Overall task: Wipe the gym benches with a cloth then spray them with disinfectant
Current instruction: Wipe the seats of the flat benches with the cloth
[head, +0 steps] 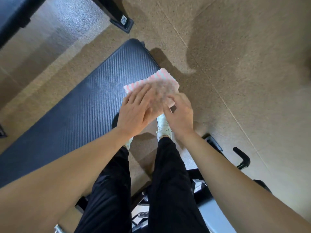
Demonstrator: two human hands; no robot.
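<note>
A pink-and-white zigzag cloth (159, 83) is held in the air over the right edge of a black ribbed gym bench pad (87, 108). My left hand (134, 113) lies flat against the cloth's near side, fingers extended along it. My right hand (180, 115) pinches the cloth's right lower corner. The cloth is blurred, folded to a rough rectangle. No spray bottle is in view.
Speckled tan rubber floor (235, 81) surrounds the bench. Another dark bench (10, 19) and a black frame foot (121, 21) stand at the top left. My legs in black trousers and white shoes (163, 126) stand beside the pad. Black machine parts (242, 158) sit lower right.
</note>
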